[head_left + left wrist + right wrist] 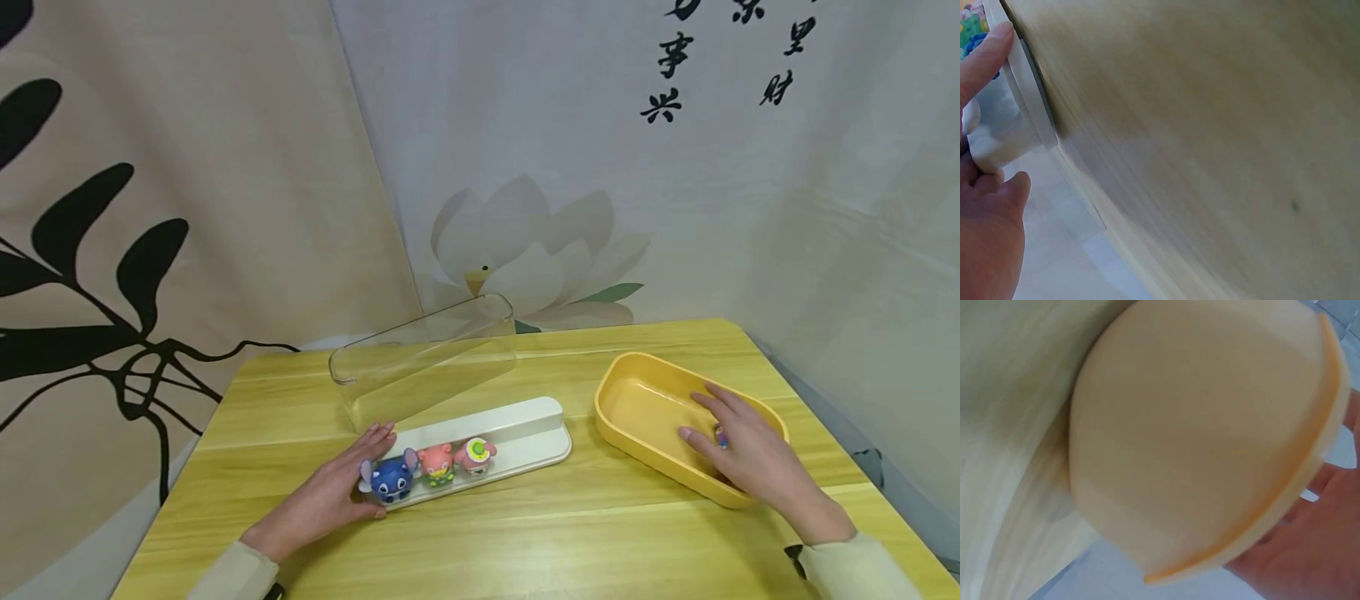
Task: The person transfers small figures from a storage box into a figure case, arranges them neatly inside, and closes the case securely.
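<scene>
Head view: the left hand (330, 492) reaches in from 8 o'clock, thumb and fingers gripping the 9 o'clock end of one white base (525, 439). Three figurines stand on it: one blue figurine (392, 481), two pink figurines (437, 464). The right hand (750, 454) reaches from 4 o'clock into one yellow tray (645, 404), thumb and forefinger parted beside one part-hidden toy (721, 436); whether they grip it, I cannot tell. One clear cover (442, 362) lies toward 11 o'clock.

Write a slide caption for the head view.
Left fingers hold a white stand with three figurines; right fingers reach into a yellow tray.
</scene>
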Demonstrator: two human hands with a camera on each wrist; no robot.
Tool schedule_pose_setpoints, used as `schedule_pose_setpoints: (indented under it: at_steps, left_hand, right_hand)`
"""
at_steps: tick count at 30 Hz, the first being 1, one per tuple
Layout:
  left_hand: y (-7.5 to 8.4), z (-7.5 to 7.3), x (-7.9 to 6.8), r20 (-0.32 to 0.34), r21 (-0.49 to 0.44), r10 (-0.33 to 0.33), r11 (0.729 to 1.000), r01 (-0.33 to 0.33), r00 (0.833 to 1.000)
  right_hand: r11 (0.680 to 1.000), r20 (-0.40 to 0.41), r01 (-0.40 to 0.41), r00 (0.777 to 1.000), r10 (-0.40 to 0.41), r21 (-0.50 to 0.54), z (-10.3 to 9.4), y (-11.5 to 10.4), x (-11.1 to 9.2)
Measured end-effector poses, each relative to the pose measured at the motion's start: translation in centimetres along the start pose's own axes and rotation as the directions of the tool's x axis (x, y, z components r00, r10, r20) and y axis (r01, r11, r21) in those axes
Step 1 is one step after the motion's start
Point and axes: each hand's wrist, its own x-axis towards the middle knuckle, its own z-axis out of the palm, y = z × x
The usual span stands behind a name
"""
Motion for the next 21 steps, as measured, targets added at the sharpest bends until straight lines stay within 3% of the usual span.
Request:
schedule_pose_setpoints:
  at_steps: [9, 21]
  left_hand:
    - [0.0, 0.0, 0.0, -0.005, 0.012, 0.004, 1.000, -0.003, 1.000]
    - [0.2, 0.0, 0.0, -0.009, 0.006, 0.000, 1.000, 0.000, 1.000]
  right_hand:
    - [0.995, 0.108, -0.092, 0.990, 0.094, -0.027, 0.7, 1.1, 0.3]
    - [0.993, 0.141, -0.109, 0.983, 0.114, -0.044, 1.4, 1.4, 0.8]
